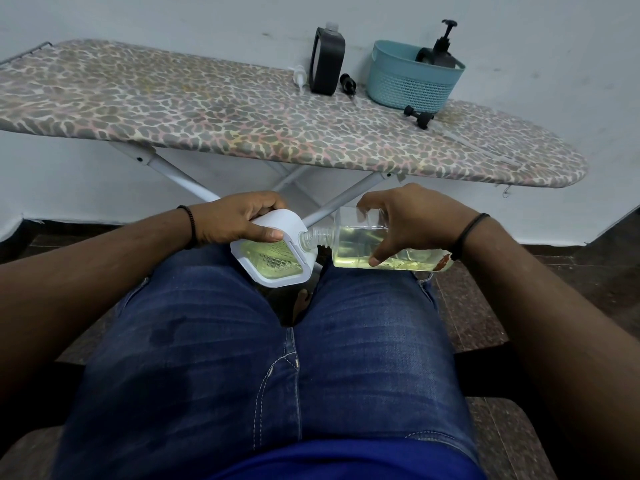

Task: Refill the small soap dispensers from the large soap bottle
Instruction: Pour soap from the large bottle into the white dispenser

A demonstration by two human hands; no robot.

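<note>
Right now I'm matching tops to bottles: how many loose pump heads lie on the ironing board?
3: a white pump head left of the black dispenser, a black one right of it, another black one before the basket.

Across the upper half, an ironing board (207, 109) in a leopard-print cover (worn and stained in places), set against a pale wall (173, 15) on crossed white legs (180, 174). Toward its right end, near the wall, a teal basket (405, 84) with lattice sides, upright. Lower down, blue jeans (363, 341) filling the middle, a strip of blue shirt (346, 462) at the bottom edge, and dark speckled floor (485, 306) to either side.
</note>
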